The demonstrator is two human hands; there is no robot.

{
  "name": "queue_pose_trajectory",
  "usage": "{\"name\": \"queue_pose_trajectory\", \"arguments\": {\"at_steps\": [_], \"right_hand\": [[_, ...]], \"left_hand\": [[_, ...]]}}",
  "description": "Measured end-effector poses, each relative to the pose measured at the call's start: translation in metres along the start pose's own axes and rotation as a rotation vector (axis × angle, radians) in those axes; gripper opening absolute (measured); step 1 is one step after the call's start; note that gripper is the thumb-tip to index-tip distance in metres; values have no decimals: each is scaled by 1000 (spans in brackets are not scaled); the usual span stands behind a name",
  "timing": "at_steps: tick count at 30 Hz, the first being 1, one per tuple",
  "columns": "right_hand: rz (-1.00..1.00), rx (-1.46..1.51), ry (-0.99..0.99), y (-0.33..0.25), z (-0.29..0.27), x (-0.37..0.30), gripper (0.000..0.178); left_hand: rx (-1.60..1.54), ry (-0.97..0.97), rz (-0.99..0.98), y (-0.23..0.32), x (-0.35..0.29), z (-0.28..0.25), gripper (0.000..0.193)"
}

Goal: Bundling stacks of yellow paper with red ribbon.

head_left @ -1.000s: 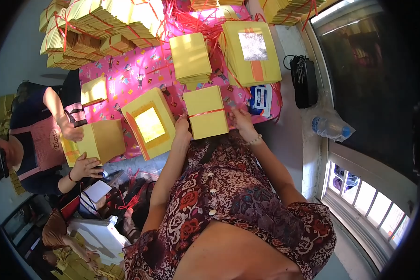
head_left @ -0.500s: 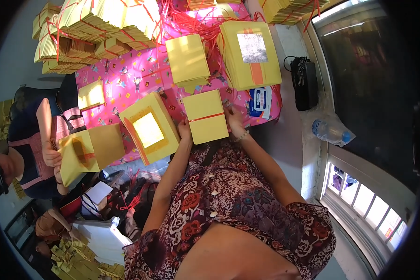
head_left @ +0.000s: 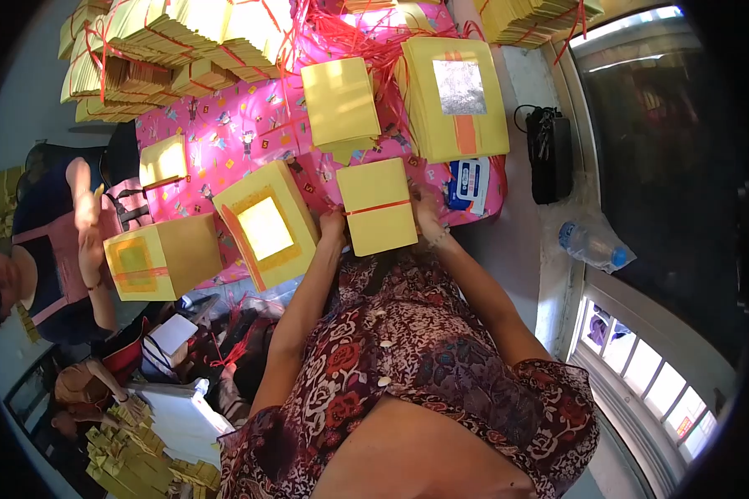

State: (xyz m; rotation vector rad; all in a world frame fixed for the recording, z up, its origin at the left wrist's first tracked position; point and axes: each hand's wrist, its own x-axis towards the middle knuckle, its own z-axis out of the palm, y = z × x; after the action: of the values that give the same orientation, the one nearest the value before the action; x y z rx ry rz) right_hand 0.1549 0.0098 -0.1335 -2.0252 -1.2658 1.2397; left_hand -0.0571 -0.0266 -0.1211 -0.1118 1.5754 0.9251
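A stack of yellow paper sheets (head_left: 378,185) lies at the table's near edge, with a red ribbon (head_left: 383,208) running across its top. At its left side, my left hand (head_left: 333,226) is closed on the edge beside the ribbon. My right hand (head_left: 428,218), with a bracelet at the wrist, holds the opposite side, level with the ribbon. The fingertips of both hands are partly hidden by the stack. Just beyond it is another yellow paper stack (head_left: 339,101). A larger stack with a silvery square on top (head_left: 493,104) stands to its right.
Tied yellow bundles (head_left: 171,41) pile up at the back left of the pink patterned table cover (head_left: 225,133). Loose red ribbons (head_left: 349,37) lie behind the stacks. A blue-and-white packet (head_left: 468,185) sits at right. A co-worker (head_left: 54,258) is at left beside a yellow stack (head_left: 171,256).
My hands and the ribboned stack appear slightly further right in the picture. At left, the co-worker's hands have let go of the raised yellow sheet, which now lies flat on its stack.
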Motion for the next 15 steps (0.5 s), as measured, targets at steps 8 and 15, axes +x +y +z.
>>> {"name": "queue_pose_trajectory", "arguments": {"at_steps": [8,15], "right_hand": [[142,386,-276,-7,-13,-3,31],[59,535,-279,-22,-19,-9,28]], "left_hand": [[-218,-283,-430,12,-3,2,39],[-201,-353,-486,26,-20,5,37]]}}
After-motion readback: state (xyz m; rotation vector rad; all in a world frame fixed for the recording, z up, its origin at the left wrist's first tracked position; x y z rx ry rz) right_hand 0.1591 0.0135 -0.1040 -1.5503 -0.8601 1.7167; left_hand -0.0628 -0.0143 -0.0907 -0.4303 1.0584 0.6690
